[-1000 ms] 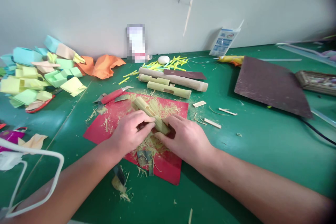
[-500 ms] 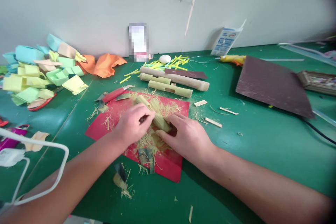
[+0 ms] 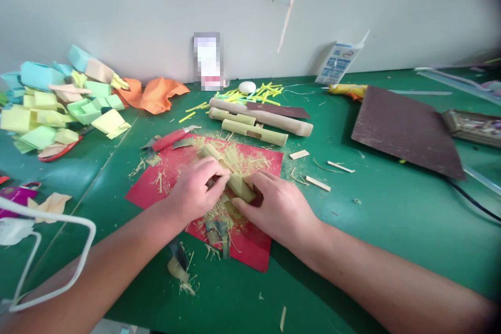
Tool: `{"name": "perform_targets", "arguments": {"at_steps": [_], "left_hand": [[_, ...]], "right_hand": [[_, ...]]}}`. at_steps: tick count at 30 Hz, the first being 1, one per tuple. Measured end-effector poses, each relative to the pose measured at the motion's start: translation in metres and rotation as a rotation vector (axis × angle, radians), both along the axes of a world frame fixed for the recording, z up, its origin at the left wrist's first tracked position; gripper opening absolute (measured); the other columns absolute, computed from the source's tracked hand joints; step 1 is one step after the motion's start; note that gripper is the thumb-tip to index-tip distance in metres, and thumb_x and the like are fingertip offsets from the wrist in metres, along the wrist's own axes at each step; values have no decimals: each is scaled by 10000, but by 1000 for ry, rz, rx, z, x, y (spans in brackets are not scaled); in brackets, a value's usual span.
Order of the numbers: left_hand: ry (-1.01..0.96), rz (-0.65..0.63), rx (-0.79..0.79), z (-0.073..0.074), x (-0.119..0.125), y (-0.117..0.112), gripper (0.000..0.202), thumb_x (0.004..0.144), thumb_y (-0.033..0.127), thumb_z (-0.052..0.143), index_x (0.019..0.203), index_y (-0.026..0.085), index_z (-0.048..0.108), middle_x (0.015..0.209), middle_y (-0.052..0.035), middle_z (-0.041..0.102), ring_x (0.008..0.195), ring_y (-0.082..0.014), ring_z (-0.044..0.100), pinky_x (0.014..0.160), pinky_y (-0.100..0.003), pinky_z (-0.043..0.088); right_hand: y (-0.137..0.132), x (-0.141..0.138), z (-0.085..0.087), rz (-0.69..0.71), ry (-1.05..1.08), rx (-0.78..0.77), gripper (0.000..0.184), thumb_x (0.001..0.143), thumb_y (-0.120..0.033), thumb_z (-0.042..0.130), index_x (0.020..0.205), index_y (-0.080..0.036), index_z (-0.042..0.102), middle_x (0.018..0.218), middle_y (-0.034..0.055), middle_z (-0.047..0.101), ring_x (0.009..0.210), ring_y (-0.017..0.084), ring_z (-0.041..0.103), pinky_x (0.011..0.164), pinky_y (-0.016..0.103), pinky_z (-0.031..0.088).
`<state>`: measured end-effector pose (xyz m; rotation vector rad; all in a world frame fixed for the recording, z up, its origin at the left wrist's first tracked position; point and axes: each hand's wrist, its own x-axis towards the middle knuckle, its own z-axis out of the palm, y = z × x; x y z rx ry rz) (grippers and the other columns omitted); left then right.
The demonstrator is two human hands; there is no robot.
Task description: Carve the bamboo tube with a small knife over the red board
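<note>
A pale green bamboo stick (image 3: 230, 172) lies slanted on a red cutting mat (image 3: 148, 193) strewn with shavings. My left hand (image 3: 193, 190) is closed over the stick's middle, fingertips pinched on a small dark thing that I cannot make out. My right hand (image 3: 279, 206) grips the stick's near end, fingers curled round it. Dark peeled strips (image 3: 217, 232) lie on the mat just below both hands.
A red-handled knife (image 3: 170, 141) lies at the mat's far left corner. Two more bamboo pieces (image 3: 254, 132) and a wooden rod (image 3: 274, 122) lie behind. Folded coloured papers (image 3: 58, 109) pile at left, brown sandpaper (image 3: 407, 130) at right, white wire (image 3: 58, 250) near left.
My left hand has slid a little back along the stick toward me. The right hand stays on the near end. The view shifted slightly.
</note>
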<state>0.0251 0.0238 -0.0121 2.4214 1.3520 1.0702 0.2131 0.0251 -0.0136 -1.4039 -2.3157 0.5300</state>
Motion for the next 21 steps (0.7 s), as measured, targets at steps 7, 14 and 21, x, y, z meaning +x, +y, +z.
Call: {"name": "perform_targets", "arguments": {"at_steps": [7, 14, 21], "left_hand": [[-9, 32, 43, -5, -1, -1, 45, 857, 150, 568, 871, 149, 610, 800, -46, 632, 757, -147, 598, 698, -282, 498], [-66, 22, 65, -3, 1, -5, 86, 844, 119, 588, 913, 158, 620, 858, -48, 665, 811, -144, 630, 744, -278, 521], [-25, 2, -14, -1, 8, -8, 62, 866, 152, 569, 831, 148, 621, 799, -48, 643, 749, -140, 611, 688, -267, 499]], "right_hand": [[2, 2, 2, 16, -6, -19, 241, 765, -370, 610, 679, -190, 475, 665, -29, 505, 562, 92, 386, 530, 242, 260], [2, 2, 3, 23, 3, -35, 231, 774, -369, 598, 687, -187, 486, 679, -23, 517, 566, 90, 389, 531, 240, 265], [3, 2, 3, 13, 3, -28, 224, 766, -351, 586, 676, -189, 462, 665, -28, 491, 568, 91, 378, 527, 240, 250]]}}
